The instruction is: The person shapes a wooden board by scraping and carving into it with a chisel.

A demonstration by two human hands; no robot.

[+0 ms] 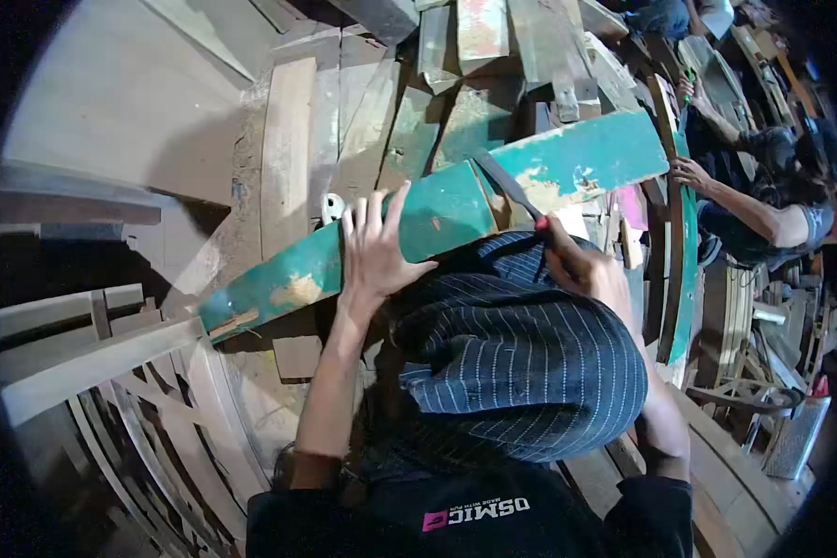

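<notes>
Cluttered workshop — wood-strewn floor (298, 139) — left hand (377, 246) on green board (437, 216)

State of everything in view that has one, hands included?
Left hand: open, fingers spread on the green board.
Right hand: closed around the flat tool's handle.
Flat tool: blade over the board.
Green board: paint chipped, bare wood showing.
Striped cloth: creased.
Co-worker's hand: on a second green board.
</notes>
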